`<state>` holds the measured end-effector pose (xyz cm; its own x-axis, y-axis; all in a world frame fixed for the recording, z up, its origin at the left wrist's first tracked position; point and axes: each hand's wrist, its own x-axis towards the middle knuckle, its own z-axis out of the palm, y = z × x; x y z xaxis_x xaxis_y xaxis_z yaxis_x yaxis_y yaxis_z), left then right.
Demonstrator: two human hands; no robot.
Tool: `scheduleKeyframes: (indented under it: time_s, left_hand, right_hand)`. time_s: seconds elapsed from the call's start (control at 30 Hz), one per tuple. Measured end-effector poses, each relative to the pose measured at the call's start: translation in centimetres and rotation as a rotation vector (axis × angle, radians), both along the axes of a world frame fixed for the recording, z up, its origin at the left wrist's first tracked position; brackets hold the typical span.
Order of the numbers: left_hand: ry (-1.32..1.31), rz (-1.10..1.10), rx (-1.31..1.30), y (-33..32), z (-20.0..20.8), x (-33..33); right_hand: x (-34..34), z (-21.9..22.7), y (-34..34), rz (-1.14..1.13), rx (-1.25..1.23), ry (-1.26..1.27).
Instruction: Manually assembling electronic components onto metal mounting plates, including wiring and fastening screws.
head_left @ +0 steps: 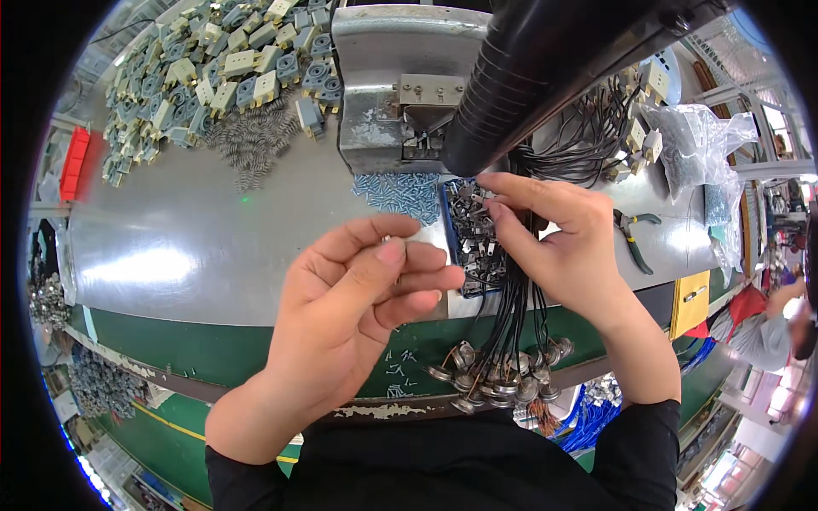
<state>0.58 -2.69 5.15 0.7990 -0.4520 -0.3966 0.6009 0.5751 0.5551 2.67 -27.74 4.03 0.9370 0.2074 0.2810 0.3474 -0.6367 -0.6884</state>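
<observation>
My left hand (pixel 354 285) is raised over the front of the metal bench, thumb and forefinger pinched round something tiny that I cannot make out. Its other fingers curl loosely. To the right, my right hand (pixel 567 238) reaches over a blue tray (pixel 445 223) of small metal clips (pixel 474 228). The thumb and forefinger bend toward each other at the tray's far end; whatever lies between their tips is too small to name. Small bluish screws (pixel 396 194) lie piled beyond my left fingertips. Black cables (pixel 511 319) run below my right hand to round metal parts (pixel 503 375) at the bench edge.
A metal machine (pixel 366 128) stands at the back, with a thick black tube (pixel 511 77) slanting overhead. Grey and cream housings (pixel 256 85) and springs (pixel 251 140) are heaped at the far left. Pliers (pixel 632 243), a plastic bag (pixel 690 145) and a yellow pad (pixel 690 305) lie right.
</observation>
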Motion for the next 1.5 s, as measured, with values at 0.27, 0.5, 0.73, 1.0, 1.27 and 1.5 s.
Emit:
scheduleKeyframes:
  time_s: [0.27,0.5,0.73,1.0,1.27,1.5]
  left_hand:
    - [-0.109,-0.065,0.186,-1.4,1.0,3.5]
    - [-0.207,-0.228,0.396,-3.4,1.0,4.3]
    - [-0.123,-0.282,0.407,-4.5,0.3,5.3]
    - [0.035,-0.31,0.197,-5.4,0.6,4.8]
    - [-0.133,-0.191,0.223,-3.8,2.1,2.9]
    - [-0.868,-0.103,0.807,3.4,0.4,2.2]
  right_hand:
    - [-0.1,-0.1,-0.2,0.022,-0.127,-0.015]
    - [-0.5,0.3,-0.4,0.004,-0.054,-0.058]
    - [-0.2,-0.1,-1.0,-0.043,0.059,0.063]
    - [-1.4,0.3,-3.0,-0.109,0.37,0.162]
    - [-3.3,1.4,-2.4,-0.023,0.928,0.407]
    - [-4.5,2.4,-1.0,0.134,0.837,0.423]
